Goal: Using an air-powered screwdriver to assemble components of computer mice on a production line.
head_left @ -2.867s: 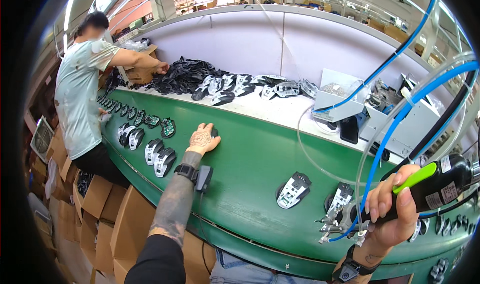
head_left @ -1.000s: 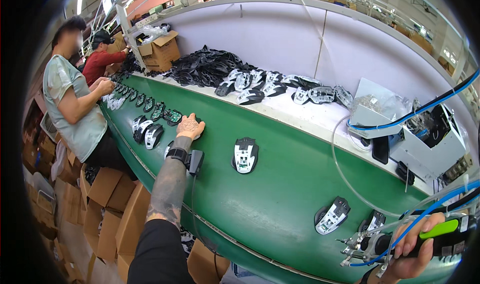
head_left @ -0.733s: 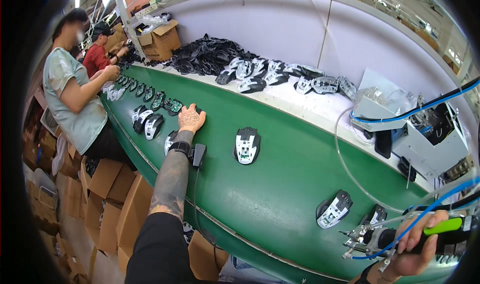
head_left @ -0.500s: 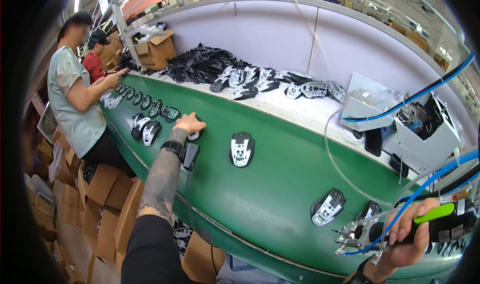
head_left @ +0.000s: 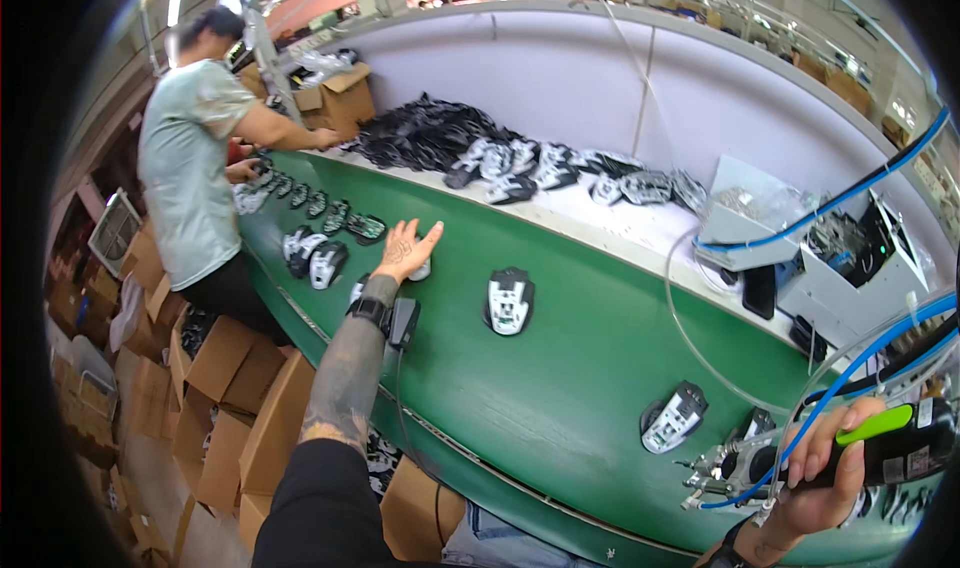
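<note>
My left hand [head_left: 402, 254], with its fingers spread, is over the green belt and holds nothing. A mouse shell [head_left: 423, 269] is partly hidden behind it. At the lower right my right hand [head_left: 825, 473] grips a black power screwdriver [head_left: 893, 450] with a green lever, its metal head pointing left over the belt. Near that head lies a white and black mouse shell [head_left: 674, 418], and another one [head_left: 752, 424] is partly covered by the tool. One more mouse shell [head_left: 510, 302] lies at the middle of the belt.
Mouse shells [head_left: 327, 265] and green circuit boards [head_left: 366, 229] line the belt's left. A shelf holds black cables [head_left: 430, 133], more shells [head_left: 511, 188] and a white screw feeder [head_left: 850, 258]. Blue hoses [head_left: 850, 204] hang at right. A co-worker [head_left: 195, 168] stands far left beside cardboard boxes [head_left: 225, 448].
My left hand has lifted off the mouse shell and its fingers have spread. The co-worker has turned and stretched an arm toward the shelf. My right hand keeps its grip on the screwdriver.
</note>
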The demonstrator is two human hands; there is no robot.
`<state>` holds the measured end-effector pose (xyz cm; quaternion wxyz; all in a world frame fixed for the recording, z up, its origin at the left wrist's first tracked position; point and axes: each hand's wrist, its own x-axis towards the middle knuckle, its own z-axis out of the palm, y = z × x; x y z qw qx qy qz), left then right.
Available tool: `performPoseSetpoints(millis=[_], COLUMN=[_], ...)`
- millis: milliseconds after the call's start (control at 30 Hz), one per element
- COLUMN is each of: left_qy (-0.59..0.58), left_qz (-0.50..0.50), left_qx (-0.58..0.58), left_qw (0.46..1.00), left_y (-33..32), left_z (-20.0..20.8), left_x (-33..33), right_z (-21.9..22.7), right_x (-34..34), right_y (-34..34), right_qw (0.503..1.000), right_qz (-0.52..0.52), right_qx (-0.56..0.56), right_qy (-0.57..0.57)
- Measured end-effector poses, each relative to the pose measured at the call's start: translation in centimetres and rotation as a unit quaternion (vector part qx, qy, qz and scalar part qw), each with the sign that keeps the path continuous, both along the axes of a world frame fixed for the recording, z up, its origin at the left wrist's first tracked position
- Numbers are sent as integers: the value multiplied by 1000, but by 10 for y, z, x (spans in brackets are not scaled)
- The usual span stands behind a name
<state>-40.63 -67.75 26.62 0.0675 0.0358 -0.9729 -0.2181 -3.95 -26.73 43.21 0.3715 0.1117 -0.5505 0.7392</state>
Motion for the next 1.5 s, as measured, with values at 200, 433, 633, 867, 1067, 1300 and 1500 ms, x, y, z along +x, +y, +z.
performPoseSetpoints(millis=[200, 433, 633, 867, 1067, 1300, 1500], left_qy=[-132, 47, -115, -154, 44, -132, 1], left_qz=[-30, 12, -33, -210, 61, 100, 48], left_qx=[-130, -79, -30, 73, -9, -157, -193], left_qw=[982, 996, 992, 963, 997, 974, 980], left_y=[-51, -66, -64, -102, -107, -81, -71], left_z=[29, 31, 43, 69, 79, 20, -9], left_x=[92, 17, -31, 11, 4, -32, -27], right_z=[7, -3, 13, 0, 1, -4, 2], right_x=[9, 7, 1, -8, -6, -7, -3], right_y=[5, 9, -4, 1, 0, -8, -10], right_qw=[1000, 998, 999, 998, 998, 998, 997], right_qz=[-7, -57, -36, -41, -42, -32, -53], right_qx=[9, 6, 19, 42, 47, 60, 47], right_qy=[12, -23, -12, -9, -6, -11, -11])
